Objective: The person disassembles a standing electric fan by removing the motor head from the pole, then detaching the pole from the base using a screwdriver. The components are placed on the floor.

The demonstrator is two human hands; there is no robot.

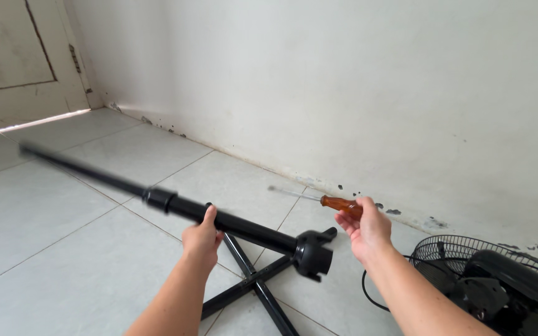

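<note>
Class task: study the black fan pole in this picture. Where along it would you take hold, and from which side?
Grip the thick lower tube of the black pole, between its locking collar and the socket end, probably from above, as the left hand does. The tube is round and lies nearly level over the cross base; the thin upper section looks harder to control.

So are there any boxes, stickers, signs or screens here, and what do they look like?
None in view: no package, label, sign or screen.
There are only a black pole in the left hand, a brown-handled screwdriver in the right hand, a black cross base and a black fan head on the floor.
</note>
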